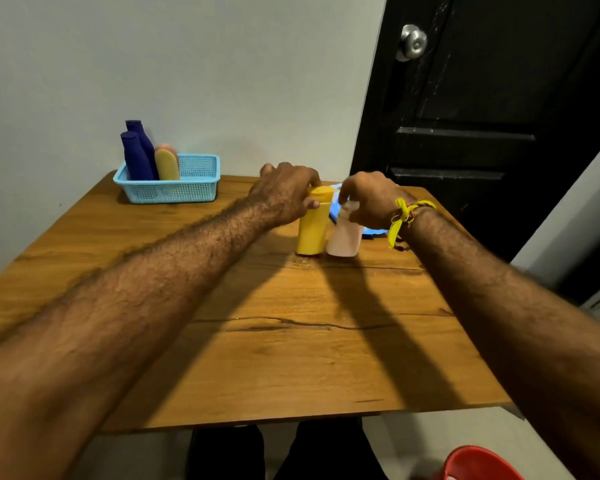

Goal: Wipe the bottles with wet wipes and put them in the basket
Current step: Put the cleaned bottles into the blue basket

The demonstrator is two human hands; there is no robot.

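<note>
The yellow bottle (313, 223) is gripped near its cap by the left hand (284, 195); at its three o'clock, the pink bottle (343, 237) is seemingly pinched by the right hand (369, 199).

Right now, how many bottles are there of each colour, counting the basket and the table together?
Dark blue bottles: 2, in the basket
Yellow bottles: 2, one in the basket, one on the table
Pink bottles: 2, one in the basket, one on the table
Total: 6

Dim warm light, long arm shadows across the table (291, 358), soft blur, wide-angle bending at edges
</note>
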